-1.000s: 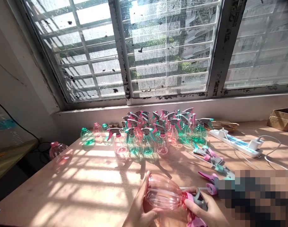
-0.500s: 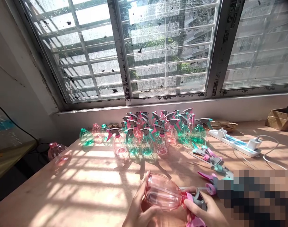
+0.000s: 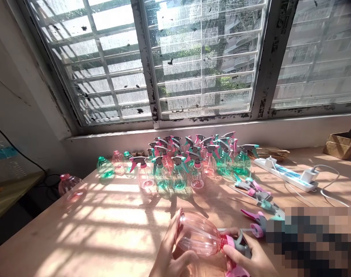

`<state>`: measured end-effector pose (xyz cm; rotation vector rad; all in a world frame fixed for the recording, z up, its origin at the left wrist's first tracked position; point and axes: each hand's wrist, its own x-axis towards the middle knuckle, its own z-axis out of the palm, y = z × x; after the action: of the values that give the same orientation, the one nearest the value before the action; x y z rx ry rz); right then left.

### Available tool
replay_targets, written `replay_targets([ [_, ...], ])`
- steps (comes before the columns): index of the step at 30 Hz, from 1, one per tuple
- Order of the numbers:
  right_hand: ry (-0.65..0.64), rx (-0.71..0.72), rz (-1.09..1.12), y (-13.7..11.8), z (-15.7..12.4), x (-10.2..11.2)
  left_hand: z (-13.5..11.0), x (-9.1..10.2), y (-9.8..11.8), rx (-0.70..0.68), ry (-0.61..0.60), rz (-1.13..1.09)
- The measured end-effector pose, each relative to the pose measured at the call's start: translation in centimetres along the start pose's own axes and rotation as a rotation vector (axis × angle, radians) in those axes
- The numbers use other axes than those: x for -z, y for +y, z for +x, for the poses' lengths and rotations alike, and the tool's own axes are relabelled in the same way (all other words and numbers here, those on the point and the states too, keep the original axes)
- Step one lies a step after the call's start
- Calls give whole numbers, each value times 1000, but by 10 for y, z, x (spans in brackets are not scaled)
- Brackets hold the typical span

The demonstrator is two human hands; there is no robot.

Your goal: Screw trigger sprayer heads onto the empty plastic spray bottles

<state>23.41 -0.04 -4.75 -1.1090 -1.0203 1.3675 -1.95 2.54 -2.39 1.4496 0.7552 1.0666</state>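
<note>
A clear pink spray bottle (image 3: 200,232) lies sideways between my hands near the table's front edge, its base to the left. My left hand (image 3: 172,246) wraps round the base end. On the right, my right hand (image 3: 244,252) grips the pink-and-grey spray head (image 3: 231,242) at the bottle's neck, thumb on the pink collar. The head appears seated on the neck; my fingers partly cover it. Just beyond my right hand lies a loose pink-and-grey spray head (image 3: 258,225) with its tube pointing left.
Several pink and green spray bottles (image 3: 179,177) with heads stand grouped by the window. Open bottles without heads, one green (image 3: 105,169) and one pink (image 3: 72,187), stand to the left. More loose spray heads (image 3: 252,188) and a white power strip (image 3: 285,175) lie right.
My hands and the pink bottle stay in nearly the same place. The bottle has turned slightly about its length, and my right thumb has shifted a little on the collar.
</note>
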Motion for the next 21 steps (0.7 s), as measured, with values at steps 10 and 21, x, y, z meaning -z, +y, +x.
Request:
replay_targets([
  [10,27,-5,46,-3,-1,-3,-1,-1,-8,-93,63,125],
  [21,67,19,45,-6,0,-3,2,1,-3,-81,86,232],
])
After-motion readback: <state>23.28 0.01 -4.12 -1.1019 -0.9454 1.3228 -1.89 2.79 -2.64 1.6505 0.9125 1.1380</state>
